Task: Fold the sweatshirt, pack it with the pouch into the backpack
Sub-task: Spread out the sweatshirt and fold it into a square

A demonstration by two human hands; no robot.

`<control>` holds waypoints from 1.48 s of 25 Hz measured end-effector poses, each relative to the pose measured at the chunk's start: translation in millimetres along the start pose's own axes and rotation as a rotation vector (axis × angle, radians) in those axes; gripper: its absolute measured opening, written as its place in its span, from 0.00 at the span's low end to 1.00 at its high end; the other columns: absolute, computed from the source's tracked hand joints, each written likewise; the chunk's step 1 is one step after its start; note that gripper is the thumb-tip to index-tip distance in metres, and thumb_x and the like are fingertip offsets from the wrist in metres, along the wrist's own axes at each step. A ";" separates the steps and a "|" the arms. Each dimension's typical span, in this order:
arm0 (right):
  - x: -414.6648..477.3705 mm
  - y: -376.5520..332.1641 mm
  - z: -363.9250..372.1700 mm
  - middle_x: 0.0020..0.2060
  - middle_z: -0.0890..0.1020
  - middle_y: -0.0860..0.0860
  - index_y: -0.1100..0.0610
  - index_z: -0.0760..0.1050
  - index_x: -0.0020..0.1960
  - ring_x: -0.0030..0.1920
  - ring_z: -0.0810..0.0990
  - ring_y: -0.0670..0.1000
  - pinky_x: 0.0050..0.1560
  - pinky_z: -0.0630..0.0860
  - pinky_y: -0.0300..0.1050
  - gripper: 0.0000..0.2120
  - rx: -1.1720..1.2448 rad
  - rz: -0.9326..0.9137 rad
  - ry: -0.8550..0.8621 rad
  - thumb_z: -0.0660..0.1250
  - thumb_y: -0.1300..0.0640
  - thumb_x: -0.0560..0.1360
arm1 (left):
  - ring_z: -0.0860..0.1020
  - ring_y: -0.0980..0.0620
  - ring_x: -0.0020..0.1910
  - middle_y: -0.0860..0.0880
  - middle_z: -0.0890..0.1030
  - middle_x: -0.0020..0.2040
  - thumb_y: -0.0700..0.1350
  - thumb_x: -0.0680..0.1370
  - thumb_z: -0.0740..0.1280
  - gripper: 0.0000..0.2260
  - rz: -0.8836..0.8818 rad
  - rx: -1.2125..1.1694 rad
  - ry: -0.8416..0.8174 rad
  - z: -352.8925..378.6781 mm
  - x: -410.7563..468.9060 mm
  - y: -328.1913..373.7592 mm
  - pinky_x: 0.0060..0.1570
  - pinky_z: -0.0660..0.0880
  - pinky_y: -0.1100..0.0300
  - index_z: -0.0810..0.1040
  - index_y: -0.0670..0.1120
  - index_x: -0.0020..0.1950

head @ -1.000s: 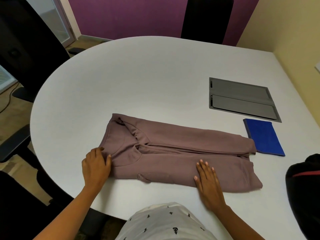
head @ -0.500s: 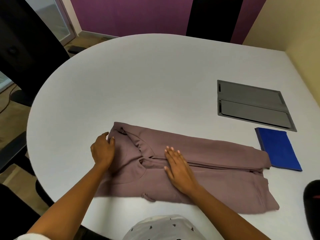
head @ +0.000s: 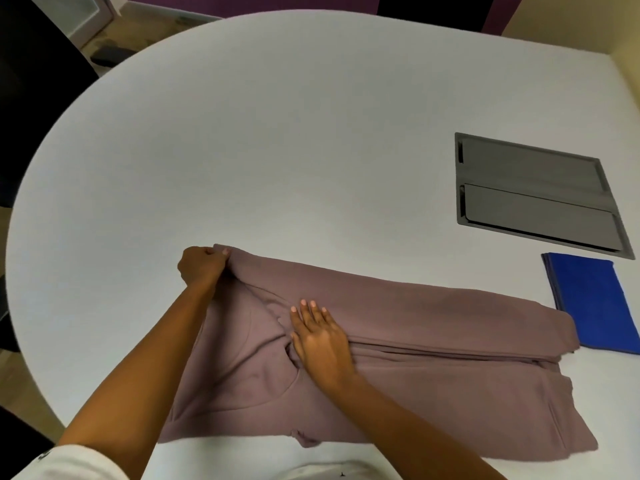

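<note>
A mauve sweatshirt (head: pixel 433 344) lies folded lengthwise along the near edge of the white table (head: pixel 277 140), its hood end to the left. My left hand (head: pixel 201 266) pinches the far left corner of the hood end. My right hand (head: pixel 320 336) lies flat with straight fingers on the middle of the sweatshirt, near the neckline. A flat blue pouch (head: pixel 592 303) rests on the table just past the sweatshirt's right end. The backpack is out of view.
A dark grey cable hatch (head: pixel 533 195) is set into the table at the right. Black chairs stand at the left (head: pixel 31 81) and beyond the far edge. A yellow wall runs along the right side.
My left hand moved from the near left edge up to the far corner of the hood end and took hold of it. My right hand slid left onto the neckline area. The view dropped closer.
</note>
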State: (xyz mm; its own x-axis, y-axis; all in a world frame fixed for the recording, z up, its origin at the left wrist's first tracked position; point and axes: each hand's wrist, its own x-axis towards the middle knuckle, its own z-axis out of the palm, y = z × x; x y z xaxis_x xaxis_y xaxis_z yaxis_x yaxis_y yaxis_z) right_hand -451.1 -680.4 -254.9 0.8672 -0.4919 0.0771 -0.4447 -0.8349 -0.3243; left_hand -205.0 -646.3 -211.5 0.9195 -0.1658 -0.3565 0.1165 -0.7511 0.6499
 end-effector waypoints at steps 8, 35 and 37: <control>-7.1 -0.9 -0.4 0.58 0.82 0.52 0.56 0.80 0.60 0.59 0.80 0.50 0.62 0.73 0.47 0.19 0.012 -0.047 0.027 0.56 0.53 0.76 | 0.74 0.37 0.56 0.37 0.73 0.60 0.37 0.76 0.65 0.21 0.259 0.161 0.209 7.5 -20.3 -6.7 0.52 0.71 0.46 0.64 0.40 0.67; -99.7 232.0 -93.1 0.77 0.50 0.60 0.64 0.47 0.77 0.77 0.46 0.57 0.76 0.40 0.50 0.36 -0.069 0.930 0.178 0.42 0.41 0.78 | 0.42 0.49 0.77 0.45 0.45 0.78 0.63 0.79 0.43 0.34 0.765 0.736 -0.252 57.5 -77.5 -49.4 0.74 0.38 0.52 0.43 0.42 0.77; -121.0 204.4 -78.1 0.77 0.48 0.55 0.61 0.46 0.78 0.77 0.45 0.53 0.75 0.36 0.45 0.34 -0.056 0.737 0.134 0.42 0.40 0.79 | 0.47 0.46 0.77 0.43 0.49 0.78 0.56 0.81 0.52 0.31 0.667 0.668 -0.316 55.2 -88.0 -34.4 0.75 0.44 0.50 0.47 0.41 0.78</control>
State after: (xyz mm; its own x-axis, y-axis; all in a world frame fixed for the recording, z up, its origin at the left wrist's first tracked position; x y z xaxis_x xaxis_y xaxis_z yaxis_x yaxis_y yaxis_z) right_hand -664.4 -810.8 -256.9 0.3071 -0.9513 -0.0260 -0.9136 -0.2871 -0.2879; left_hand -310.7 -641.1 -239.5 0.5659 -0.7751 -0.2810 -0.7126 -0.6313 0.3060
